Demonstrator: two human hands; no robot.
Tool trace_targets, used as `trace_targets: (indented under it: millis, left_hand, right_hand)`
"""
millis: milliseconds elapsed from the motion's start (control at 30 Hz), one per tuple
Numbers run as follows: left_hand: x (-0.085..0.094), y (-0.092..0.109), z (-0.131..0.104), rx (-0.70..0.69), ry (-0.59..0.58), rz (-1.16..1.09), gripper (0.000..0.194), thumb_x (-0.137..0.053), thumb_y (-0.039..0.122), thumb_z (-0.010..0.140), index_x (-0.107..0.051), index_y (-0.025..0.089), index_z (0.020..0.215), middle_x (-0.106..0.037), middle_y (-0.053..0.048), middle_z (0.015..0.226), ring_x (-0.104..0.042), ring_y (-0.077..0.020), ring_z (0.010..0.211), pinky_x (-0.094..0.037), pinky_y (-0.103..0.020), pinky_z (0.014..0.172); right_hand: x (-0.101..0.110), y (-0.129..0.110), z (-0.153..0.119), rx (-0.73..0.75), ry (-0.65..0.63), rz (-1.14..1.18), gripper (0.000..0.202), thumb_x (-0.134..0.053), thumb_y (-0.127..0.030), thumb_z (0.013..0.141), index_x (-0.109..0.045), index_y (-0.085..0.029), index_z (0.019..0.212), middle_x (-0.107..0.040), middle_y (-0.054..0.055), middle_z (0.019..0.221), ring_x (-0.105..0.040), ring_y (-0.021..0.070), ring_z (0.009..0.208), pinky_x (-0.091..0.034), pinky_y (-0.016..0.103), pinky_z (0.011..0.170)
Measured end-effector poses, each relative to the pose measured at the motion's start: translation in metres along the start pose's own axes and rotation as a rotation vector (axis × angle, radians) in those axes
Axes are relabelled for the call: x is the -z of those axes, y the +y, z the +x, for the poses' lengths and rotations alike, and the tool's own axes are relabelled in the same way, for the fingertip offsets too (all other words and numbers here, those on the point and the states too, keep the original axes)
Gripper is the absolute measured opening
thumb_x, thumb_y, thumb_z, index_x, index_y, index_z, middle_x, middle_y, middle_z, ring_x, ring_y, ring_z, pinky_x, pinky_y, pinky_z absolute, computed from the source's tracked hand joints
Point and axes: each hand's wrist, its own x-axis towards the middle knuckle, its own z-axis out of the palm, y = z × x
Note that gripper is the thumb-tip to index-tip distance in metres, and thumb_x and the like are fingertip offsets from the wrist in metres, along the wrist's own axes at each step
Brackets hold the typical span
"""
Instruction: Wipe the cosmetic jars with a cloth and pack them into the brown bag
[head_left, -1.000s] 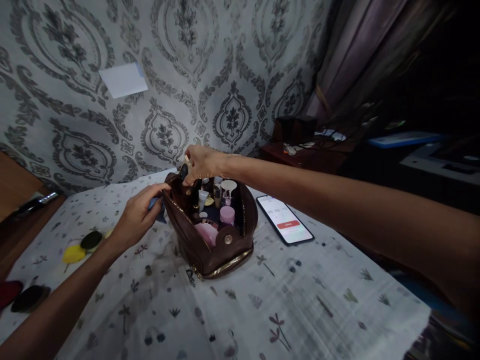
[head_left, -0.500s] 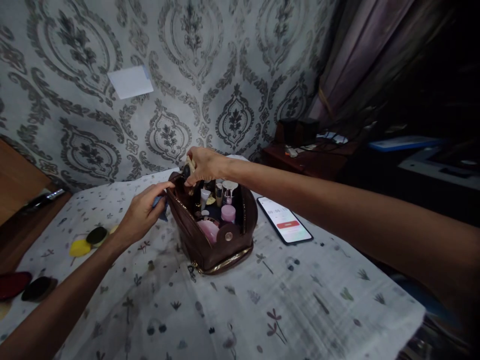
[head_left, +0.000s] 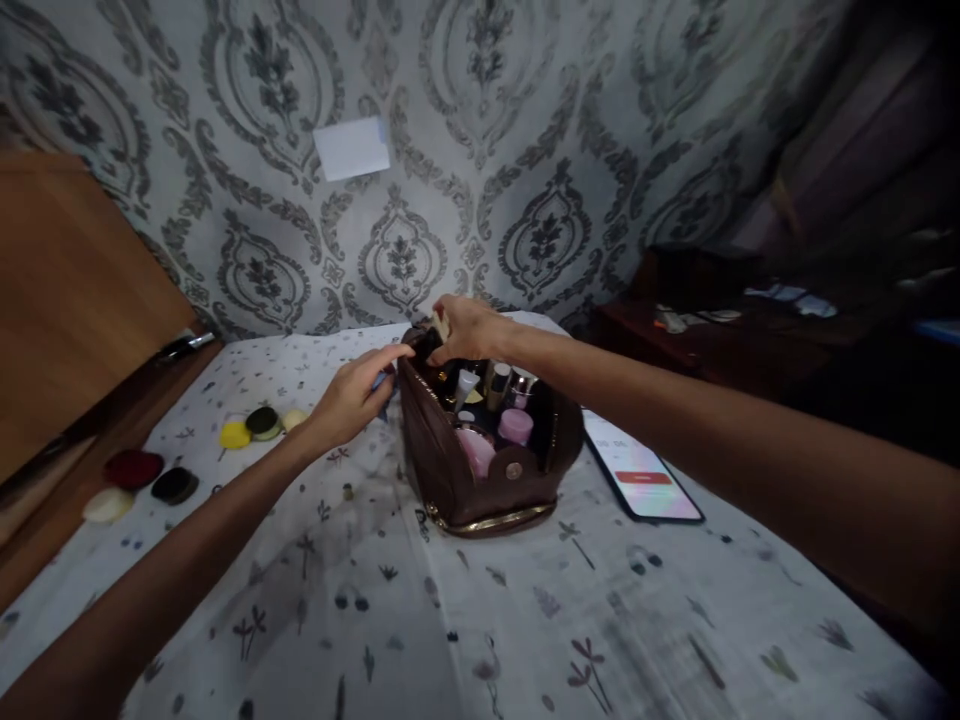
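A brown zippered bag stands unzipped on the patterned white cloth. Inside it are a pink-lidded jar, a pink rounded item, a pale tube and small bottles. My left hand grips the bag's left rim near the back, with something blue partly hidden behind its fingers. At the bag's back left corner, my right hand is closed round a beige item, whose lower end is hidden.
A lit phone lies right of the bag. Several small round items, including a yellow one and a red one, lie at left. A wooden panel stands far left; a dark red table is behind at right.
The view has turned left, so the bag, phone and both hands appear further right. More of the round items at left shows. Both hands remain at the bag's back left.
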Motion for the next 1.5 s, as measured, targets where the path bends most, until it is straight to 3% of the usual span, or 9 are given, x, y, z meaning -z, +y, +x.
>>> trace_targets:
  millis: [167, 267, 400, 633, 767, 900, 1033, 1300, 1500]
  left_hand:
    - [-0.004, -0.002, -0.002, -0.053, -0.012, -0.044, 0.049, -0.04, 0.018, 0.091, -0.056, 0.019, 0.138, -0.065, -0.008, 0.135, -0.06, -0.0201, 0.124, -0.045, -0.032, 0.108]
    - [-0.004, -0.003, -0.002, -0.064, -0.004, -0.067, 0.05, -0.04, 0.016, 0.09, -0.056, 0.019, 0.138, -0.066, -0.008, 0.133, -0.061, -0.02, 0.122, -0.046, -0.032, 0.107]
    - [-0.003, -0.003, -0.004, -0.039, 0.035, -0.077, 0.048, -0.04, 0.018, 0.091, -0.059, 0.021, 0.135, -0.065, -0.007, 0.134, -0.061, -0.0201, 0.123, -0.046, -0.034, 0.109]
    - [0.0, 0.0, -0.005, 0.004, -0.012, -0.025, 0.048, -0.039, 0.023, 0.092, -0.057, 0.017, 0.136, -0.066, -0.01, 0.132, -0.063, -0.022, 0.121, -0.044, -0.038, 0.112]
    - [0.0, 0.004, -0.005, 0.039, -0.036, -0.015, 0.049, -0.038, 0.029, 0.092, -0.055, 0.016, 0.136, -0.067, -0.01, 0.129, -0.064, -0.022, 0.118, -0.046, -0.037, 0.11]
    - [-0.001, 0.002, -0.003, 0.045, -0.032, 0.006, 0.048, -0.039, 0.033, 0.093, -0.055, 0.018, 0.136, -0.065, -0.008, 0.134, -0.064, -0.0217, 0.118, -0.046, -0.037, 0.11]
    - [-0.001, 0.003, -0.002, 0.031, -0.039, 0.034, 0.048, -0.039, 0.033, 0.093, -0.055, 0.017, 0.135, -0.064, -0.009, 0.135, -0.065, -0.0219, 0.116, -0.048, -0.036, 0.107]
    - [0.0, 0.004, 0.0, 0.03, -0.067, 0.038, 0.047, -0.04, 0.034, 0.094, -0.054, 0.018, 0.136, -0.064, -0.009, 0.137, -0.065, -0.0223, 0.117, -0.048, -0.036, 0.106]
    - [0.001, 0.005, 0.002, 0.028, -0.092, 0.045, 0.048, -0.04, 0.031, 0.093, -0.052, 0.02, 0.138, -0.064, -0.009, 0.136, -0.064, -0.0234, 0.116, -0.05, -0.037, 0.103]
  right_hand:
    - [-0.004, 0.003, -0.002, -0.063, -0.006, 0.038, 0.068, -0.082, -0.031, 0.071, -0.053, -0.013, 0.13, -0.07, 0.004, 0.088, -0.065, 0.0217, 0.08, -0.05, 0.031, 0.073]
    - [-0.007, 0.003, 0.0, -0.034, -0.023, 0.047, 0.062, -0.08, -0.028, 0.071, -0.054, -0.013, 0.126, -0.071, 0.005, 0.086, -0.065, 0.022, 0.078, -0.05, 0.03, 0.071]
    - [-0.01, 0.0, -0.001, -0.005, -0.06, 0.022, 0.06, -0.081, -0.027, 0.07, -0.056, -0.013, 0.123, -0.072, 0.006, 0.099, -0.067, 0.0206, 0.086, -0.05, 0.027, 0.075]
    - [-0.009, -0.004, -0.005, -0.009, -0.12, -0.058, 0.057, -0.082, -0.032, 0.072, -0.06, -0.016, 0.121, -0.072, 0.005, 0.111, -0.068, 0.0197, 0.102, -0.05, 0.022, 0.078]
    - [-0.013, -0.009, -0.005, 0.042, -0.184, -0.117, 0.062, -0.083, -0.033, 0.07, -0.062, -0.015, 0.125, -0.069, 0.012, 0.126, -0.065, 0.0272, 0.116, -0.053, 0.027, 0.086]
    - [-0.016, -0.014, -0.005, -0.022, -0.207, -0.198, 0.07, -0.084, -0.035, 0.07, -0.059, -0.013, 0.132, -0.062, 0.019, 0.137, -0.062, 0.0338, 0.124, -0.054, 0.036, 0.092]
    - [-0.018, -0.019, -0.004, 0.044, -0.338, -0.261, 0.057, -0.084, -0.033, 0.07, -0.069, -0.013, 0.121, -0.071, 0.017, 0.125, -0.066, 0.033, 0.118, -0.052, 0.038, 0.098]
    - [-0.017, -0.028, 0.001, 0.103, -0.409, -0.371, 0.053, -0.088, -0.027, 0.063, -0.077, -0.019, 0.114, -0.077, 0.01, 0.113, -0.073, 0.0326, 0.102, -0.058, 0.037, 0.086]
    - [-0.022, -0.023, 0.008, 0.175, -0.44, -0.447, 0.052, -0.086, -0.024, 0.065, -0.075, -0.017, 0.115, -0.076, 0.008, 0.115, -0.071, 0.0284, 0.102, -0.056, 0.034, 0.091]
